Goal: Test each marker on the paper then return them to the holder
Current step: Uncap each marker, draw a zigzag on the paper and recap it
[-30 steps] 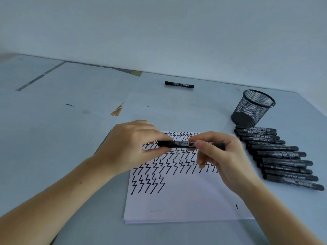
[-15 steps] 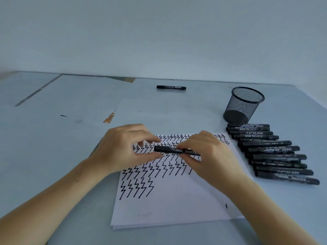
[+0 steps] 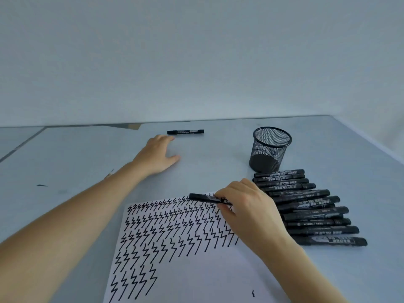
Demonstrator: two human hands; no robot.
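The marker [image 3: 209, 199] has been released by the left hand [image 3: 157, 157], which is now stretched, fingers spread, toward the lone marker [image 3: 185, 132] at twelve o'clock. The first is left pinched in the right hand [image 3: 247, 206] over the paper [image 3: 196, 281]; a fresh marker is probably being fetched for testing.

A plain office-like desk setting: a pale blue-grey table [image 3: 65, 154] against a bare wall [image 3: 196, 51], with a black mesh pen holder [image 3: 270, 149] on it, marker pens [image 3: 306, 206] just beside the holder and white paper [image 3: 196, 276] nearer the viewer.
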